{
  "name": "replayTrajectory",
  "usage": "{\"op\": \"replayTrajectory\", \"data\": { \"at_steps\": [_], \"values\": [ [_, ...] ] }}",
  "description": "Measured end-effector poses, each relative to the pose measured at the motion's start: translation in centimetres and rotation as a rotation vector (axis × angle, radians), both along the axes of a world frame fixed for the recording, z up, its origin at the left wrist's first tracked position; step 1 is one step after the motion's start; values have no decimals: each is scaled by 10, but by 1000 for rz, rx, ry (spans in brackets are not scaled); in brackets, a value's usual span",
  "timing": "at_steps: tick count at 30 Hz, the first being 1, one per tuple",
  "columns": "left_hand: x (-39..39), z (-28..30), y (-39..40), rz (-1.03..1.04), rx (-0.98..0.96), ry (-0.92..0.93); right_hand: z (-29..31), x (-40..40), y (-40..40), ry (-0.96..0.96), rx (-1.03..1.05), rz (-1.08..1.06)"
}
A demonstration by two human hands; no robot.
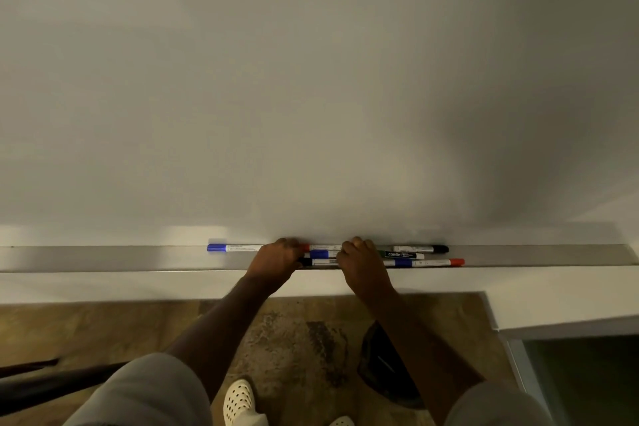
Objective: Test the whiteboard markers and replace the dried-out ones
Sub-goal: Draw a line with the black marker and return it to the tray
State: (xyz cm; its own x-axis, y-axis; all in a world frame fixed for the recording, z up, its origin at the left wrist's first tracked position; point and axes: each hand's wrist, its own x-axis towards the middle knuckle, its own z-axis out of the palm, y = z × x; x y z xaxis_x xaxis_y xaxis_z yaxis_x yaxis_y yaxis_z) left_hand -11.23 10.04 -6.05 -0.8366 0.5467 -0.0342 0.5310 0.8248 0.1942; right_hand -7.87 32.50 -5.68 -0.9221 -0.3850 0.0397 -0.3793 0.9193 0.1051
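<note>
Several whiteboard markers lie in the metal tray (103, 258) under the blank whiteboard (311, 97). A blue-capped marker (235, 247) lies apart at the left. Between my hands show a red-capped marker (323, 247), a blue one (321, 254) and a black-capped one (320, 262). My left hand (276, 261) curls its fingers over their left ends. My right hand (363, 264) curls over their middle. To the right lie a black-capped marker (420, 248), a dark-labelled marker (401, 255) and a red-capped marker (435, 263).
A white ledge (138, 285) runs below the tray. The patterned floor (294, 339), a white shoe (238, 401) and a dark object (383, 367) lie underneath. A dark bar (52, 387) crosses the lower left. A doorway edge (518, 356) stands at the right.
</note>
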Motion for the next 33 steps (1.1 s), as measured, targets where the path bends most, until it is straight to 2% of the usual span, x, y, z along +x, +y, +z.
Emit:
{"op": "replayTrajectory", "data": {
  "at_steps": [7, 15, 20, 23, 27, 29, 33],
  "values": [
    [-2, 2, 3, -18, -4, -12, -1, 1, 3, 80, -63, 27],
    [0, 27, -8, 49, 240, -98, 9, -3, -3, 101, -187, 37],
    [13, 51, -31, 78, 483, -99, 51, 4, -4, -96, -631, -92],
    [25, 83, -38, 106, 707, -129, 94, 13, -10, -131, -856, -132],
    [27, 158, -37, 155, 1095, -217, 178, 17, -31, -161, -1220, -180],
    [23, 201, -39, 132, 1216, -191, 222, 17, -45, -106, -1376, -190],
    [14, 283, -51, -56, 1219, -8, 300, 14, -72, 65, -1619, -225]
  ]
}}
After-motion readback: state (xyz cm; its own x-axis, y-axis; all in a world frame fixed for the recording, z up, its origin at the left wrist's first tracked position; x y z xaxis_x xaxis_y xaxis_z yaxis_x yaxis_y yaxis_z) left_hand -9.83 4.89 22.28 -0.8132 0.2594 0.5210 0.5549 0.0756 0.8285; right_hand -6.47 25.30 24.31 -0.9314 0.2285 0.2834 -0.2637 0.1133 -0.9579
